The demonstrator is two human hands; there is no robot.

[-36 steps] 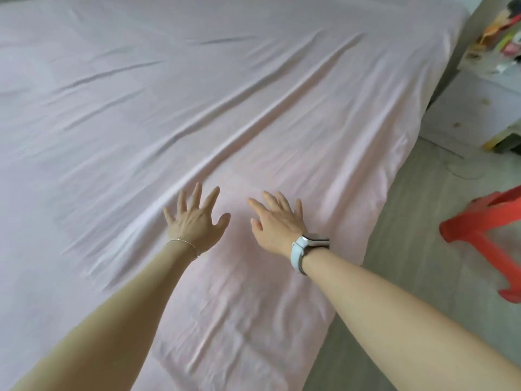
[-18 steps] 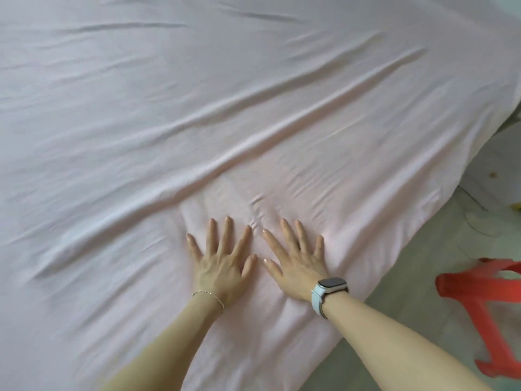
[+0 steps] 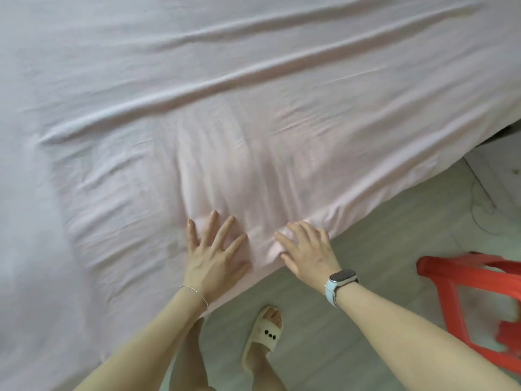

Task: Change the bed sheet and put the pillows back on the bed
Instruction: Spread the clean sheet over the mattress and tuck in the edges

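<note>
A pale pink bed sheet (image 3: 225,114) covers the whole bed, with long diagonal creases across its middle and small wrinkles near the front edge. My left hand (image 3: 215,255) lies flat on the sheet close to the bed's edge, fingers spread and straight. My right hand (image 3: 308,249), with a watch on the wrist, presses flat on the sheet right at the edge, where the cloth bunches a little under its fingers. No pillows are in view.
A red plastic stool (image 3: 473,294) stands on the grey floor to the right of my right arm. My foot in a cream slipper (image 3: 263,334) is on the floor by the bed. A white surface (image 3: 501,162) lies at the far right.
Both hands have slid back across the sheet from the bed's middle to its near edge, flattening the wrinkles there. My view has tipped down, showing the floor and my foot.
</note>
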